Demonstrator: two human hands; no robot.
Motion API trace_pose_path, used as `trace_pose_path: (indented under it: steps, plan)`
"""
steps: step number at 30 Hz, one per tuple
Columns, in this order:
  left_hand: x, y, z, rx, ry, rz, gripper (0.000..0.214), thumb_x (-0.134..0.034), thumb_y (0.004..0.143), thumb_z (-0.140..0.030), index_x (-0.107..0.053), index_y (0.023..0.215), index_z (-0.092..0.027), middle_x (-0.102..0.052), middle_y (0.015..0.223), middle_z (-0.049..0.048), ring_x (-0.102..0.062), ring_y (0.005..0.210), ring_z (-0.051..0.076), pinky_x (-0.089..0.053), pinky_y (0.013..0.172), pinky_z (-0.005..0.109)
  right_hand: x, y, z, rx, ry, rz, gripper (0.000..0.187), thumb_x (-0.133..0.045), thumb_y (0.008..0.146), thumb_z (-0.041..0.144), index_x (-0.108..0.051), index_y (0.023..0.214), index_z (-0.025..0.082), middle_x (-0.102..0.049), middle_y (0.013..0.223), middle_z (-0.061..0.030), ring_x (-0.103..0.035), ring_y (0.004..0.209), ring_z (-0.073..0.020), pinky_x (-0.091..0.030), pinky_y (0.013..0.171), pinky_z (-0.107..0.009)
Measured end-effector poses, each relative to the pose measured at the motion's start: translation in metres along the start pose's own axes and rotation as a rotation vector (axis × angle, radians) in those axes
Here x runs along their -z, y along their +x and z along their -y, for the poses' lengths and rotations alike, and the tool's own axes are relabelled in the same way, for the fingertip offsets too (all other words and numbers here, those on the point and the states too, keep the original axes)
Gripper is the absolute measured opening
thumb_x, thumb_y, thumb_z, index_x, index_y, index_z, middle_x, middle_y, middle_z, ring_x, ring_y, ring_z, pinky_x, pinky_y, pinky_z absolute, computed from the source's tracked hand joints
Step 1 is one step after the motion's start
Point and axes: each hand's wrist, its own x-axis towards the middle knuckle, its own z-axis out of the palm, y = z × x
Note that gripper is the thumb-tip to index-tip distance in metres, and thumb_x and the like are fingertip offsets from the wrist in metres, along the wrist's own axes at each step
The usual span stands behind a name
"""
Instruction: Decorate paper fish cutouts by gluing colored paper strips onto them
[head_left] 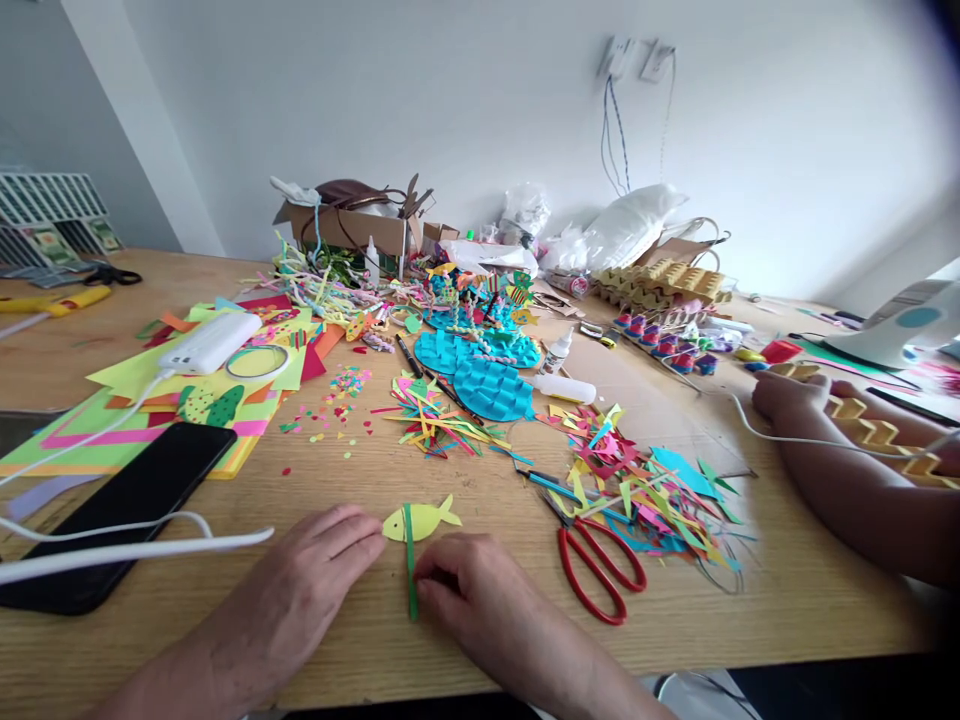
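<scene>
A yellow paper fish with a drawn eye lies flat on the wooden table, its tail to the right. Across it, just behind the head, runs a narrow green paper strip, its lower end reaching well below the fish. My left hand rests palm down with fingers stretched out, its tips at the fish's nose. My right hand is closed, fingers curled, with thumb and forefinger at the strip's right edge; the exact grip is partly hidden. Red-handled scissors lie to the right of my right hand.
Paper scraps lie beyond the scissors. At left are a black phone, a white power bank with its cable and coloured sheets. A blue paper piece stands mid-table. Another person's arm rests at right.
</scene>
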Motion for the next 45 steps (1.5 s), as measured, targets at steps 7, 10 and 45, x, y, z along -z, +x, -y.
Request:
trace_pose_path:
  steps: [7,10,45]
  plan:
    - [-0.006,0.012,0.004,-0.043,-0.007,-0.029,0.046,-0.032,0.071,0.002,-0.062,0.097,-0.02,-0.068,0.095,0.0003,-0.06,0.091,0.015,-0.05,0.085,0.023,-0.011,0.01,-0.002,-0.022,-0.101,-0.049,0.026,-0.046,0.074,0.016,-0.07,0.082,0.02,-0.07,0.08,-0.0022,-0.061,0.072,-0.0136,-0.04,0.066,-0.019]
    - [-0.005,0.016,0.011,-0.026,0.009,-0.039,0.045,-0.032,0.071,0.001,-0.062,0.098,-0.02,-0.068,0.094,0.0011,-0.061,0.089,0.015,-0.05,0.083,0.024,-0.005,0.005,-0.001,-0.015,-0.108,-0.011,0.022,-0.049,0.073,0.017,-0.07,0.078,0.02,-0.07,0.077,-0.0013,-0.06,0.07,-0.0129,-0.039,0.063,-0.018]
    - [-0.039,0.065,0.057,0.226,-0.266,-0.261,0.024,-0.037,0.083,-0.011,-0.061,0.086,-0.018,-0.068,0.081,0.0034,-0.064,0.077,0.014,-0.05,0.07,0.022,0.08,0.098,-0.056,-0.137,-0.71,-0.135,0.025,-0.044,0.084,0.018,-0.066,0.094,0.017,-0.065,0.098,-0.009,-0.06,0.09,-0.0184,-0.04,0.067,-0.023]
